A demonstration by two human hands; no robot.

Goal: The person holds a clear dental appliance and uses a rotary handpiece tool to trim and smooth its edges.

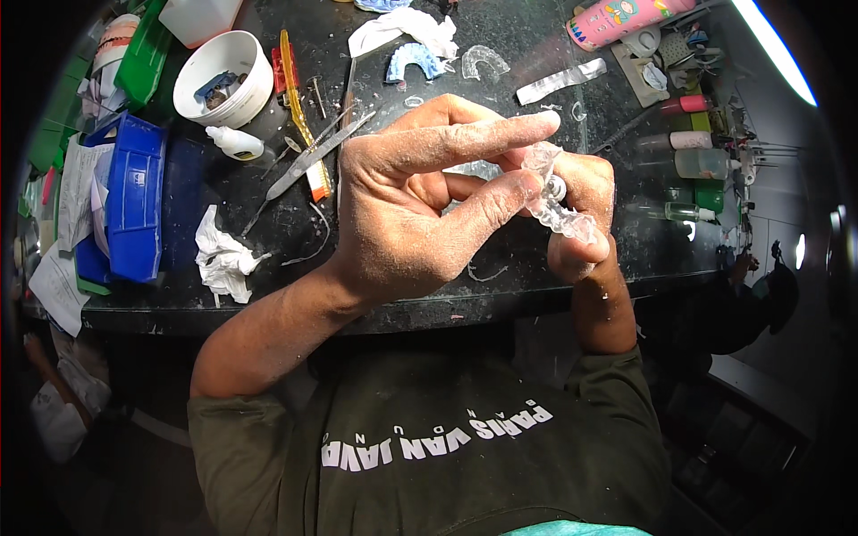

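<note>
Both hands (483, 205) around clear aligner (556, 198)

Bare dark bench (500, 281) below the hands — passable; metal tools (308, 161), white tub (223, 79), crumpled tissue (223, 259) crowd left; bottles (702, 163) right

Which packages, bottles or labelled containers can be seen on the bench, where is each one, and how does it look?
Pink can: far right, lying down, pink with a colourful picture.
White tub: far left, round, open.
White dropper bottle: beside the tub, lying down.
Blue bin: left edge, rectangular.
Clear bottles: right edge, lying down.
</note>
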